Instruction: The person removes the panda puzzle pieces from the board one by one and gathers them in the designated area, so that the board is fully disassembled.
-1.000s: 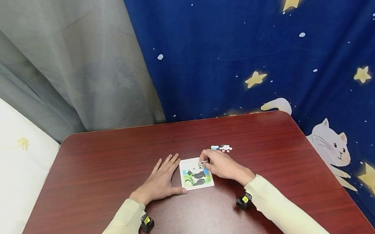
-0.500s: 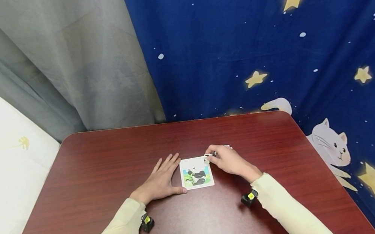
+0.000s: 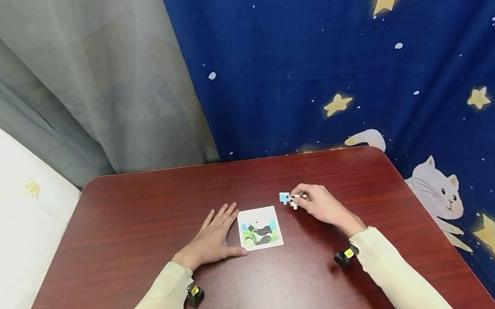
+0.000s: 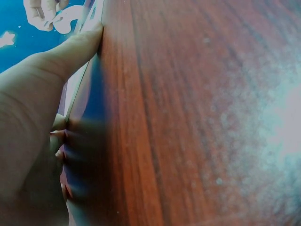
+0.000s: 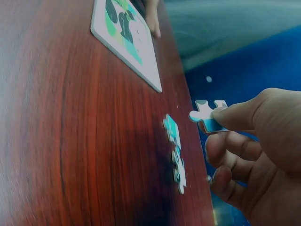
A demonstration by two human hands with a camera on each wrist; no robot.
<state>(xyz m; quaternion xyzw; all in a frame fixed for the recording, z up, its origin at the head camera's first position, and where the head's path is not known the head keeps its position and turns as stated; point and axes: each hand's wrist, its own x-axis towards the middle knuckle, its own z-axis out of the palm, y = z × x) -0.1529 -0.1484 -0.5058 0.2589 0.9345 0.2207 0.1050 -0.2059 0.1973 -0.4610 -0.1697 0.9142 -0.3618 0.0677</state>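
Observation:
A square jigsaw puzzle board (image 3: 257, 215) with a white border and a panda picture lies mid-table. My left hand (image 3: 208, 241) rests at its left side, fingers stretched out. The thumb touches the board's lower left corner; in the left wrist view the thumb (image 4: 70, 54) lies along the board's edge. To the right of the board, my right hand (image 3: 324, 208) pinches a white and blue jigsaw piece (image 5: 206, 116) between thumb and index finger. Close by on the table lie a light blue jigsaw piece (image 3: 284, 197) and another jigsaw piece (image 5: 178, 172).
The dark red wooden table (image 3: 145, 204) has a rounded far edge. Behind it hang a grey curtain (image 3: 133, 86) and a blue curtain (image 3: 291, 46) with stars and a cat. Each wrist wears a small black camera.
My right hand has moved right, from the board's upper right corner to the loose pieces, carrying a jigsaw piece. The left hand and the board have stayed in place.

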